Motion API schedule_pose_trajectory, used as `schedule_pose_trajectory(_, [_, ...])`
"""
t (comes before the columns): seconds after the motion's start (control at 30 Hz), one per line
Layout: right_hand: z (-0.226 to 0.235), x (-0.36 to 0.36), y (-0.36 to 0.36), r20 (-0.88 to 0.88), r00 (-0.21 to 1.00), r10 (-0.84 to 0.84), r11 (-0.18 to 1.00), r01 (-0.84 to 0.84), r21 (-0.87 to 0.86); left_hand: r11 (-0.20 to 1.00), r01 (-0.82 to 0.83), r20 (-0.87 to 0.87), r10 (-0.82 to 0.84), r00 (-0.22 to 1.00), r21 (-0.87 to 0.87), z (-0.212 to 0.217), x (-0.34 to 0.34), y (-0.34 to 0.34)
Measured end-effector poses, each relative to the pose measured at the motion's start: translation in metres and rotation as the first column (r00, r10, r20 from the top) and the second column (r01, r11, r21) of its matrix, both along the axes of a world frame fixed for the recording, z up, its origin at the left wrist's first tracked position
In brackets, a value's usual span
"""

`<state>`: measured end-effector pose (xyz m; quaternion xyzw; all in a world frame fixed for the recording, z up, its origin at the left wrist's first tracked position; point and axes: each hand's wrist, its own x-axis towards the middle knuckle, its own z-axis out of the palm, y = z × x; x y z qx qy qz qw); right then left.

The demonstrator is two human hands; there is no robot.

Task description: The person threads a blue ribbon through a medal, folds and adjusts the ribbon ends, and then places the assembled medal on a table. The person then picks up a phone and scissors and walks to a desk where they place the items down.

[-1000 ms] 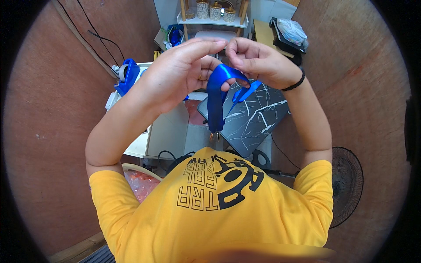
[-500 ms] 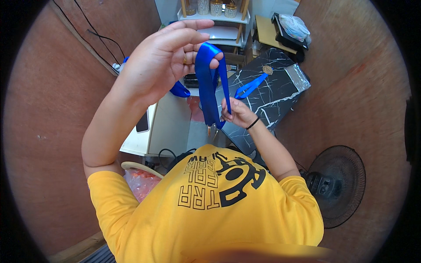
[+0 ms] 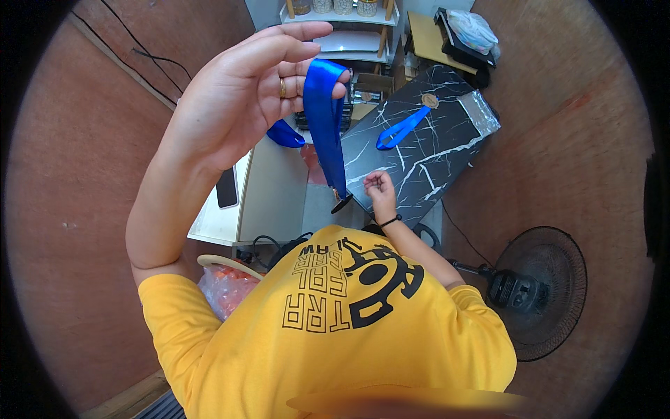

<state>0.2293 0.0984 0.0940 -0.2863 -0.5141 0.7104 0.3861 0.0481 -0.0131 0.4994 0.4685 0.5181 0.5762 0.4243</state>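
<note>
My left hand [image 3: 241,98] is raised high and pinches the top of a blue ribbon [image 3: 326,119] between thumb and fingers. The ribbon hangs straight down as a doubled band, with a small dark medal [image 3: 340,203] at its lower end. My right hand [image 3: 380,190] is low, beside the medal at the edge of a black marble-patterned board [image 3: 433,160], its fingers curled together; whether it touches the medal I cannot tell. A second blue ribbon with a round tan medal [image 3: 405,126] lies on that board.
A white table [image 3: 269,188] with a dark phone [image 3: 227,186] stands under my left arm. A shelf unit [image 3: 342,28] is at the back. A black floor fan [image 3: 541,290] stands on the right. A bag of orange things [image 3: 227,283] sits by my left side.
My hands have parted: the left rose with the ribbon's top, the right dropped to the medal end, and the ribbon now hangs stretched out long.
</note>
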Motion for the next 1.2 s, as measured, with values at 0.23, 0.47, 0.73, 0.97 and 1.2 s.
schedule_pose_trajectory(0.23, [0.009, 0.001, -0.022, 0.403, 0.911, 0.085, 0.767, -0.318, 0.557, 1.000, 0.008, -0.014, -0.008, 1.000, -0.003, 0.002, 0.002, 0.000])
schedule_pose_trajectory(0.47, [0.027, -0.010, -0.031, 0.455, 0.890, 0.034, 0.719, -0.338, 0.608, 1.000, -0.008, 0.021, 0.009, 1.000, -0.026, 0.006, -0.002, -0.002])
schedule_pose_trajectory(0.73, [0.026, 0.000, -0.019, 0.446, 0.889, 0.108, 0.726, -0.377, 0.576, 0.997, -0.061, -0.068, 0.058, 0.996, -0.056, 0.006, -0.013, 0.000])
schedule_pose_trajectory(0.97, [0.027, 0.012, 0.004, 0.524, 0.852, -0.005, 0.840, -0.280, 0.464, 0.999, -0.005, -0.087, 0.001, 0.996, -0.048, 0.011, -0.007, -0.004])
schedule_pose_trajectory(1.2, [0.019, -0.017, 0.019, 0.401, 0.811, 0.427, 0.891, -0.454, -0.030, 0.998, 0.032, -0.092, -0.037, 0.995, -0.053, 0.013, 0.001, 0.000])
